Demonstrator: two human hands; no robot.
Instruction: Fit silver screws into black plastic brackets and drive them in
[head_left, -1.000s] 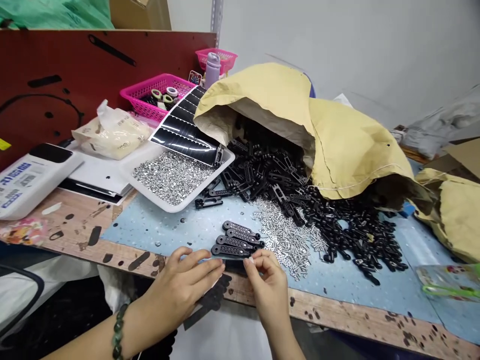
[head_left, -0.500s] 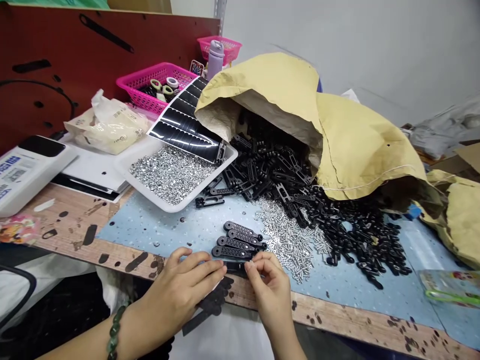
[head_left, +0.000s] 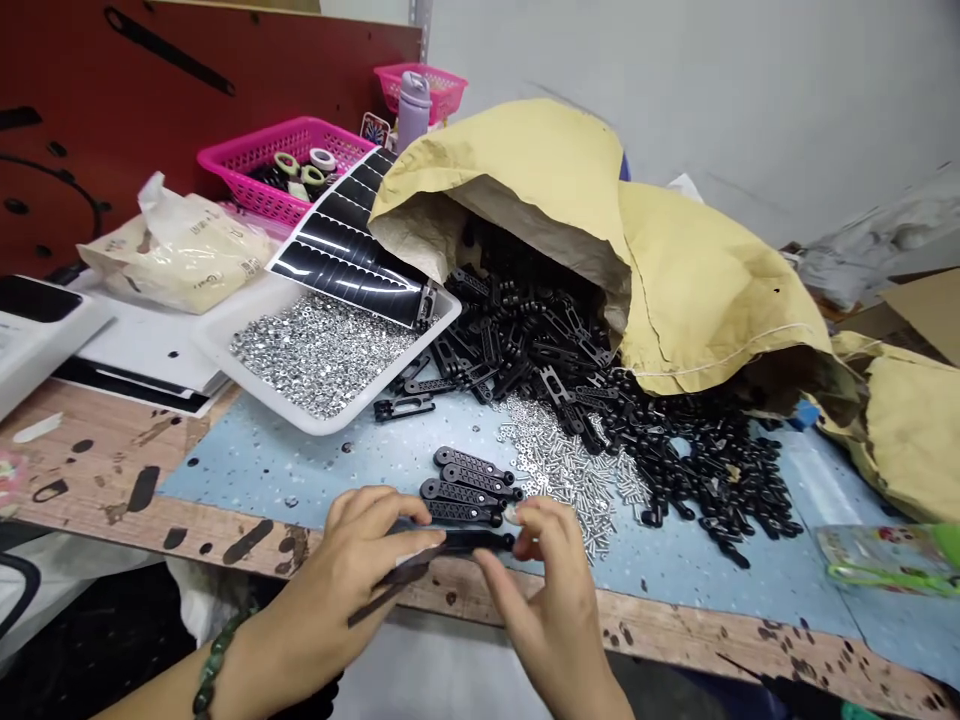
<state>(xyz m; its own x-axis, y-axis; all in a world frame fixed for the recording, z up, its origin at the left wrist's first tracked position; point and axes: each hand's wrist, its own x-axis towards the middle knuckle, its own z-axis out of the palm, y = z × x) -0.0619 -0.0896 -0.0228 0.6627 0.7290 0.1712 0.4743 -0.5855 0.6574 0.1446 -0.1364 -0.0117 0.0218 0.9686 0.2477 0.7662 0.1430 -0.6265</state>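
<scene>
Black plastic bar (head_left: 465, 541) is sitting gripped between both hands, with the left hand (head_left: 360, 570) closing around one end and the right hand (head_left: 547, 590) pinching the other. Four similar black bars (head_left: 469, 485) are lying just beyond the grip on the blue mat (head_left: 225, 470).

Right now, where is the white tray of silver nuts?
The white tray sits left of centre in the head view on the blue mat, with spilled black plastic parts just right of it and the left hand below it.

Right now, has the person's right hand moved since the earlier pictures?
Yes, rightward: the right hand now sits nearer the silver screws, measured against the black links on the mat.
</scene>
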